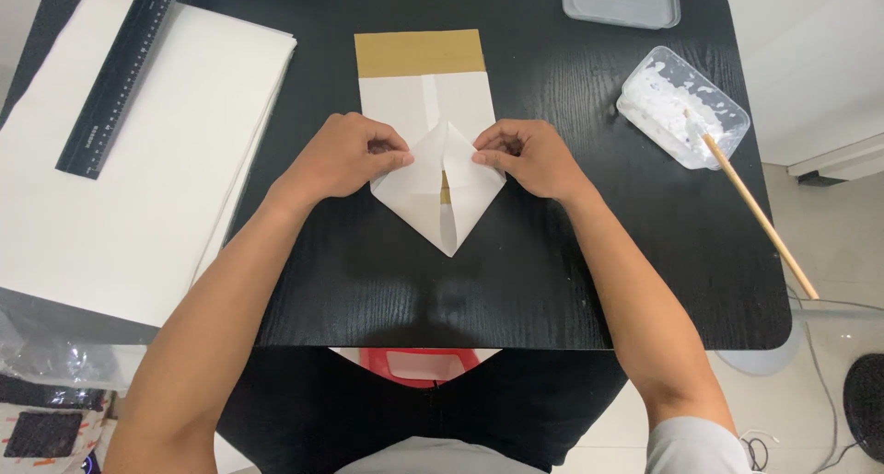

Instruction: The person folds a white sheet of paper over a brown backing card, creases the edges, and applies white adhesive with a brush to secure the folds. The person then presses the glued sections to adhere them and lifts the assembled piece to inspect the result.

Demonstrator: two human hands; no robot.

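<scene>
At the centre of the frame, a smooth white folded paper [433, 175] with a brown kraft band along its top edge lies on the black wood-grain table [516, 281]; its lower end is folded to a point. The left hand [345, 156] pinches the left flap, and the right hand [534, 156] pinches the right flap. At upper left, a black ruler [120, 78] rests on a stack of white sheets [120, 207]. At upper right, a clear plastic tub [681, 106] holds white paste and a wooden stick [760, 216]; 1 clear lid [622, 0] lies above.
</scene>
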